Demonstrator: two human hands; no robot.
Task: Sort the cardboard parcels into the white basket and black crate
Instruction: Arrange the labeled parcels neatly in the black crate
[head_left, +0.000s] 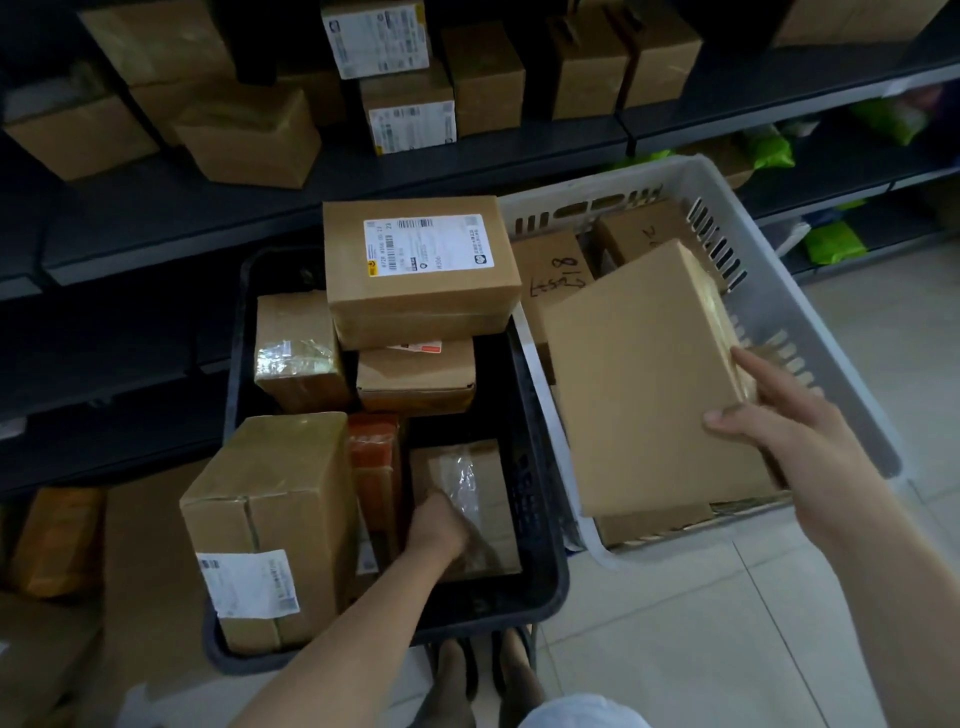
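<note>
A flat cardboard parcel (644, 379) is held tilted over the white basket (810, 322) by the right hand (779, 415), its grip pinching the parcel's near right corner, thumb on top and fingers along the edge. In the black crate (535, 519), just beside the basket, a small taped parcel (467, 493) is reached for by the left hand (436, 530); whether that grip is closed cannot be told. With only one corner pinched, the flat parcel could slip and land askew on the parcels below. The labelled box (421, 265), stacked high in the crate, might be toppled if nudged.
</note>
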